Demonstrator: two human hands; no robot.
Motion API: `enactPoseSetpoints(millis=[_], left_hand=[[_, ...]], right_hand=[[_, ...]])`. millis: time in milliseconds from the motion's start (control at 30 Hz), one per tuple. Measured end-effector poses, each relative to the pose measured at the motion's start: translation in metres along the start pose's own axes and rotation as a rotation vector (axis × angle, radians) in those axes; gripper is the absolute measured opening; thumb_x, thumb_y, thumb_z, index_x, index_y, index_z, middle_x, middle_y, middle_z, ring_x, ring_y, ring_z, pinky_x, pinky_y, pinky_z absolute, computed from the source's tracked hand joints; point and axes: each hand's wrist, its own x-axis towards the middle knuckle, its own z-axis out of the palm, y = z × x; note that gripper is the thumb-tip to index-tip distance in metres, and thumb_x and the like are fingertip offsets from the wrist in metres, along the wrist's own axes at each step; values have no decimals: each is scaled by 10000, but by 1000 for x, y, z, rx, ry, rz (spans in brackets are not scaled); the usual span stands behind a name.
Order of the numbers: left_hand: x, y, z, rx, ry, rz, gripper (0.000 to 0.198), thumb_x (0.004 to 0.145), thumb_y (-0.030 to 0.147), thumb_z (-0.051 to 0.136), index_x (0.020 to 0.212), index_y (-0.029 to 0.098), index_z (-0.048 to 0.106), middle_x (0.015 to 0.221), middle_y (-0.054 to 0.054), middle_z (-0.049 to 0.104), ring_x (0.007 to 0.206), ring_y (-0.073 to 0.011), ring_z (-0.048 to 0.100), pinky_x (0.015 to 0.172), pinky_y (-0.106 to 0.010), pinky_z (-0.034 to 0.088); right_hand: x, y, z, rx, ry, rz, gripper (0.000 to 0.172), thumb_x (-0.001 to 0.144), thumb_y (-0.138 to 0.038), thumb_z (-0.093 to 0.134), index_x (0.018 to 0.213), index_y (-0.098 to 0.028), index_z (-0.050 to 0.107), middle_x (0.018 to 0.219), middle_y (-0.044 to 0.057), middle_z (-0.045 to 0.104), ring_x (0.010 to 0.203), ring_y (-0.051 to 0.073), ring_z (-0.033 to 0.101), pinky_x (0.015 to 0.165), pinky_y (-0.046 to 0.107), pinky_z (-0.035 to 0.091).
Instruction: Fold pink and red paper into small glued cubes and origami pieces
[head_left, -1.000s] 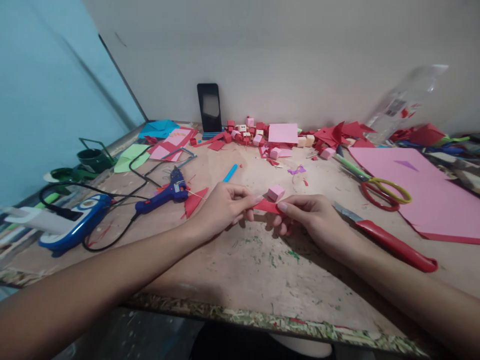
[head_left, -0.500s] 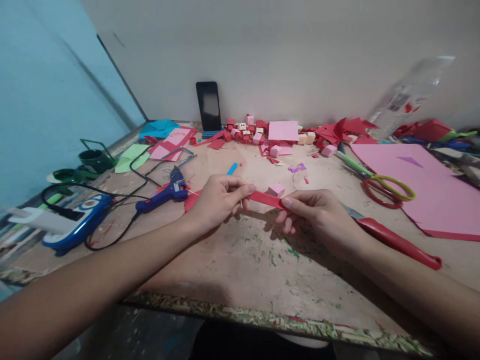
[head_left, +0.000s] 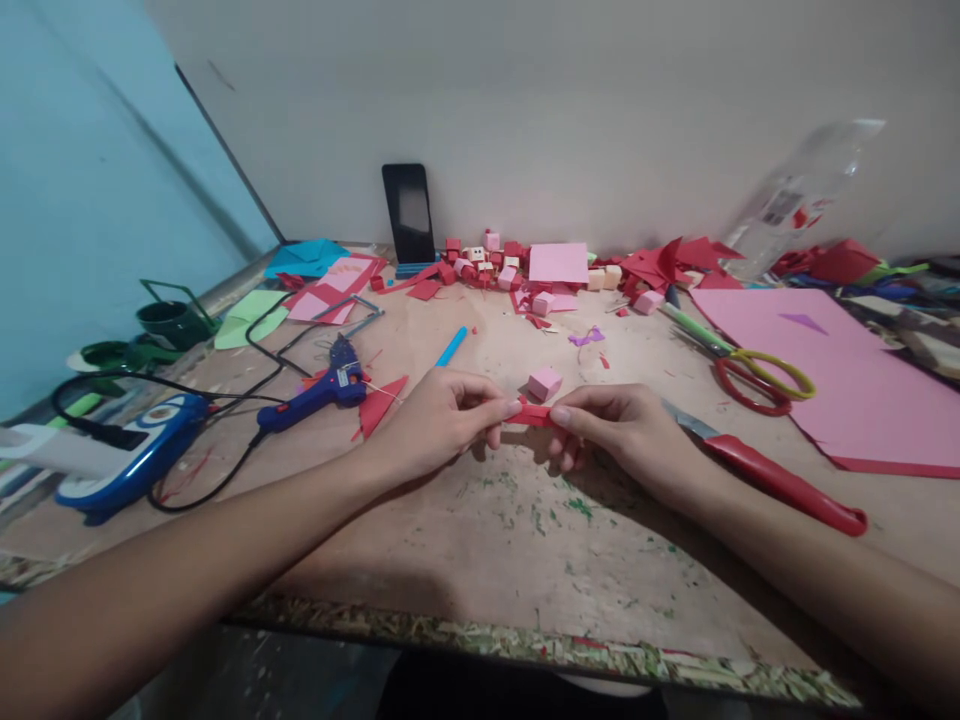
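A short red paper strip [head_left: 535, 414] is stretched level between my two hands, above the middle of the table. My left hand [head_left: 465, 415] pinches its left end between thumb and fingers. The right end is pinched the same way by my right hand [head_left: 604, 425]. Just beyond the strip sits a small pink paper cube [head_left: 545, 383]. A blue stick-like piece [head_left: 451, 346] lies behind my left hand, and a red paper triangle [head_left: 381, 405] rests to its left.
Left are a blue glue gun [head_left: 319, 393] and a blue power strip [head_left: 135, 455] with black cords. A red-handled knife [head_left: 784, 480], scissors [head_left: 761, 380] and pink paper sheets [head_left: 885, 400] lie right. At the back stand a phone [head_left: 409, 213], several paper cubes [head_left: 487, 265] and a plastic bottle [head_left: 802, 200].
My hands have come closer together, so less of the red strip shows between them, and it now looks folded or doubled. The view has shifted slightly.
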Motion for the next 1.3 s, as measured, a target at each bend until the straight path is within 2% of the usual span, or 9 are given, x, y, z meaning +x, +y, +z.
enactPoseSetpoints(millis=[333, 533, 1000, 1133, 1300], left_hand=[[2, -4, -3, 51, 4, 57, 323, 928, 326, 642, 655, 153, 651, 543, 22, 618, 440, -64, 495, 479, -193, 386], [3, -4, -5, 79, 12, 86, 343, 935, 306, 640, 631, 147, 650, 549, 11, 617, 471, -78, 548, 492, -195, 409], [2, -3, -5, 120, 17, 109, 347, 948, 280, 628, 630, 143, 654, 552, 23, 599, 463, -69, 511, 496, -201, 381], [2, -5, -5, 173, 1, 140, 327, 949, 277, 637, 654, 141, 672, 574, 30, 602, 517, -76, 513, 531, -201, 378], [-3, -6, 1, 215, -93, 177, 254, 948, 270, 637, 756, 140, 741, 653, 17, 659, 623, -106, 568, 594, -215, 403]], right_hand=[[-2, 0, -3, -10, -65, -10, 463, 905, -591, 722, 729, -163, 711, 642, 43, 727, 597, 153, 692, 615, 269, 539], [0, 3, -8, -2, -124, 16, 483, 936, -591, 690, 722, -158, 683, 652, 43, 724, 551, 123, 648, 570, 248, 495], [1, 2, -8, -43, -99, 17, 517, 951, -611, 654, 700, -159, 675, 632, 41, 709, 536, 118, 633, 572, 240, 496], [0, 2, -5, -111, -100, -29, 472, 940, -590, 672, 779, -149, 718, 710, 56, 738, 577, 124, 650, 579, 239, 515], [-4, -1, 3, -147, -109, -51, 342, 926, -473, 686, 863, -143, 750, 739, 55, 731, 592, 131, 640, 562, 248, 507]])
